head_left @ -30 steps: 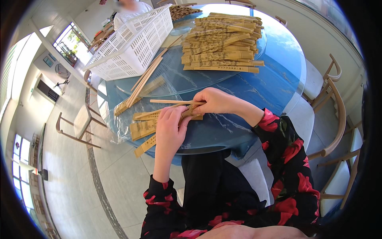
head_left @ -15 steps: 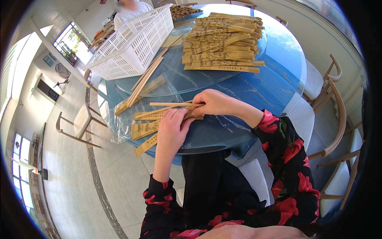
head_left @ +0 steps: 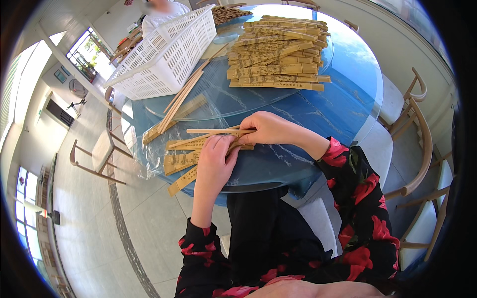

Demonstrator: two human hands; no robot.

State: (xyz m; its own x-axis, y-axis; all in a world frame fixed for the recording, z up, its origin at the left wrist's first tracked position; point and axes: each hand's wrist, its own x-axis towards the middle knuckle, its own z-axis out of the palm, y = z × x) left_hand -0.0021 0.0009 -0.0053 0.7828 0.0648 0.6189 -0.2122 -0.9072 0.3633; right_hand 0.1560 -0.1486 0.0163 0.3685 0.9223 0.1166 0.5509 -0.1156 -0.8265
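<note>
Chopsticks (head_left: 203, 131): 2 slim pale lengths, reaching out to the left of the right fingertips, above the left knuckles; probably light, stiff and dry-surfaced, best taken close to 1 end between thumb and forefinger.
Paper sleeve (head_left: 247, 147): just below the right fingertips, partly hidden; likely light, soft, easily creased or torn, best held gently by its edges.
Right hand (head_left: 266, 128): thumb and fingers pinched together on the end of 1 chopstick.
Left hand (head_left: 215, 153): fingers curled, thumb a narrow gap away, tips by the sleeve; whether they clamp it, I cannot tell.
Loose sleeves (head_left: 181, 162): fanned out, left of the left fingers.
</note>
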